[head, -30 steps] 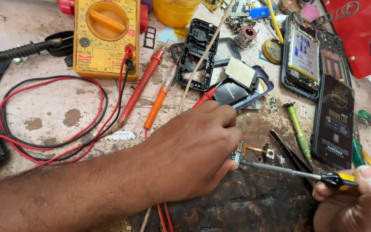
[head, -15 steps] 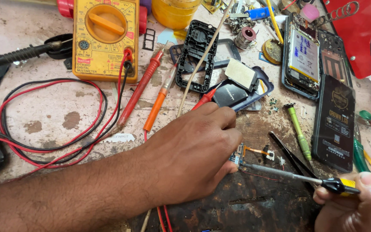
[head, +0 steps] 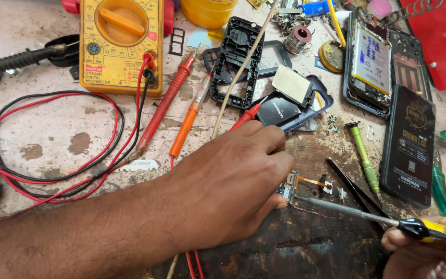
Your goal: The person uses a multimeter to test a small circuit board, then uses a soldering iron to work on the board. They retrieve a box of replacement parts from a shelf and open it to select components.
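Left hand (head: 228,191): lying palm down on the counter (head: 42,134), fingers (head: 277,199) curled shut, pinning a small circuit board (head: 286,187) at the fingertips.
Right hand (head: 429,253): sitting at the lower right corner, partly cut off, fingers closed around the yellow-black handle of a screwdriver (head: 357,213).
Screwdriver: slanting up-left, metal tip touching the small circuit board just beside the left fingertips.
Small circuit board: resting on the dark worn patch of counter, center-right, mostly hidden under the left fingers, orange flex strip (head: 313,182) trailing off its right side.
Black tweezers (head: 354,188): lying just right of the board, passing behind the screwdriver shaft.
Green screwdriver (head: 363,155): lying near the tweezers, between the board and a black phone back cover (head: 409,144).
Opened phone (head: 372,67): lying upper right, battery facing up.
Black phone frame (head: 236,62): lying top center, thin stick crossing over it.
Yellow multimeter (head: 121,44): sitting upper left, well apart from both hands, red and black leads (head: 52,150) looping over the counter.
Red probe (head: 163,106) and orange probe (head: 189,119): lying side by side, between the multimeter and the left hand.
Solder spool (head: 299,39): sitting top center-right.
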